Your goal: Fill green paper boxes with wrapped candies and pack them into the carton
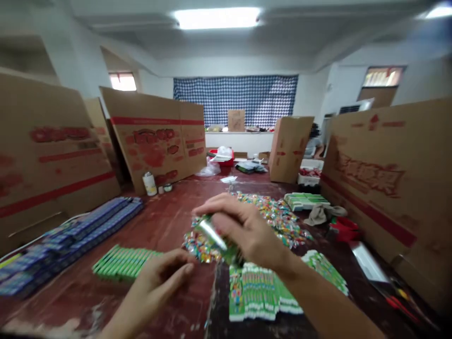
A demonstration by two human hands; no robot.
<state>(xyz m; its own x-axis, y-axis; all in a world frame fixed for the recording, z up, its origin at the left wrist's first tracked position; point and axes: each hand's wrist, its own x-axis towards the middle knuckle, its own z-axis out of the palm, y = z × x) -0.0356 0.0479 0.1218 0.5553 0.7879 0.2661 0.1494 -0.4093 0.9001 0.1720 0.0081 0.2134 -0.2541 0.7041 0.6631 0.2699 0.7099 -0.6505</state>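
Between left hand and packet, space

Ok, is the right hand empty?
No, the right hand grips a shiny green packet.

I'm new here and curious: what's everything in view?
Wrapped pieces: many, multicoloured, centre
Green packs: many, green, left and right
Blue packs: many, bluish, left
Cartons: several, brown, left, right, back
Can: one, whitish, left
Tub: one, red, back
Cloth: one, greyish, right
Curtain: one, blue-white, back
Ceiling lights: two, white, overhead
Co-worker: one, back right
Tabletop: count unclear, reddish, foreground
Other small items: unclear
Left hand: one, near left green packs
Right hand: one, centre, holding shiny packet
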